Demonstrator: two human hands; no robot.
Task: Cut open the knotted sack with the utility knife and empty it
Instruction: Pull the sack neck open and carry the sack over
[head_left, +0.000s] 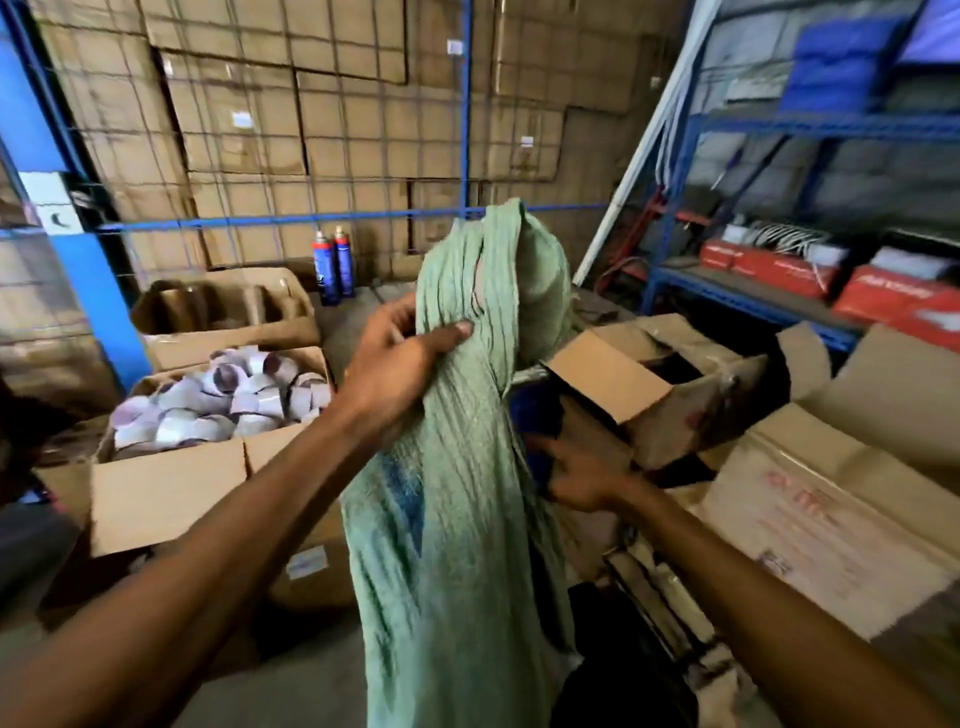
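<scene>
Green woven cloth fills the middle of the scene: the sack (457, 493) is held up in the air, hanging limp and long, creased in vertical folds from its bunched top down to the bottom edge of the view. It looks slack and flat rather than full. A slit or tear runs down near its upper part, with a paler lining showing through, and a faded blue mark sits on its lower left side.

The left hand (400, 369) grips the sack high up, its fingers (457, 330) closed round a gathered fold, thumb pressed on the cloth. The right hand (576, 478) is lower, just beside the sack's right edge, partly hidden behind it; it seems to touch something dark blue there, but I cannot tell whether its fingers are closed or what they hold. No knife can be made out.

On the floor to the left stands an open box (166, 493) heaped with pale tape rolls (234, 395). Behind the sack to the right lies another open carton (654, 389), tilted. Two blue spray cans (332, 270) stand upright by the wire fence (291, 223), with stacked cartons behind it. Blue shelving (779, 312) is at the right.
</scene>
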